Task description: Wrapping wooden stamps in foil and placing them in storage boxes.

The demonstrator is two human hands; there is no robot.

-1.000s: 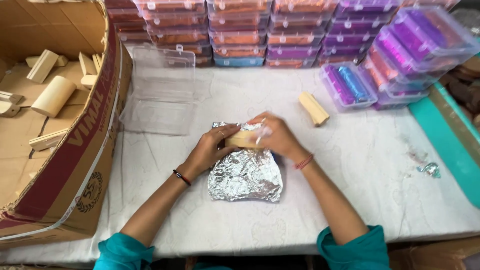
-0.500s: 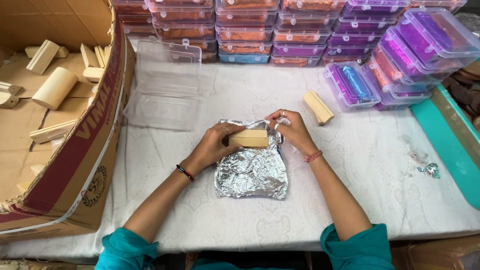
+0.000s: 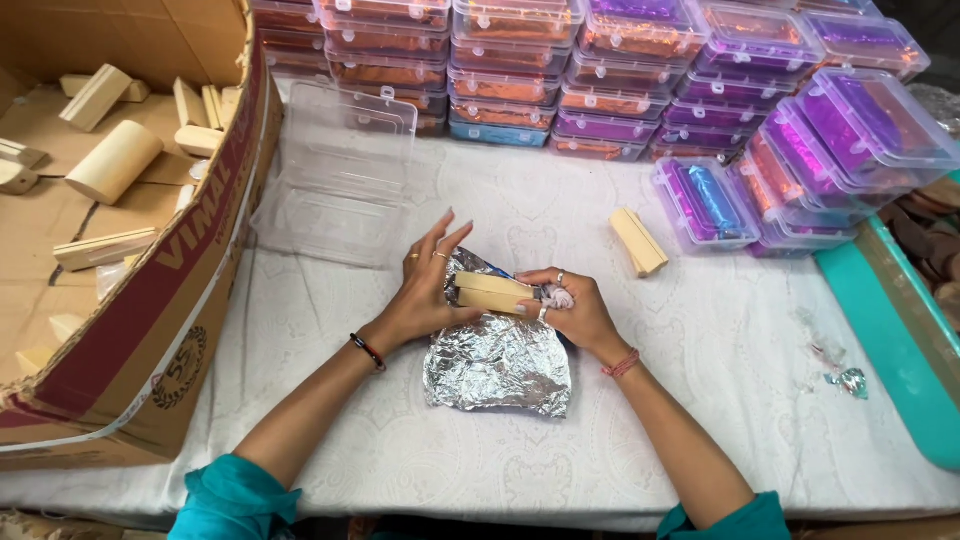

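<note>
I see the pale wooden block lying across the far edge of a crinkled sheet of silver foil, in the middle of the white-clothed bench. My left hand presses its palm and thumb against the block's left end, the fingers splayed upward and open rather than wrapped round it. My right hand is closed on the block's right end, pinching a gathered twist of foil there.

The foil looks thin and already heavily creased; I judge that a hard tug at the pinched end could tear it. With the left hand only bracing and not gripping, the block could slide sideways off the sheet, and the wrap would come out skewed.

Just beyond the hands stands an open clear plastic box, its lid flung back. A second wooden block lies apart to the right. Stacks of shut boxes with orange and purple contents line the far side of the bench. A cardboard carton of more wooden pieces sits to the left; an elbow swing could knock it.
</note>
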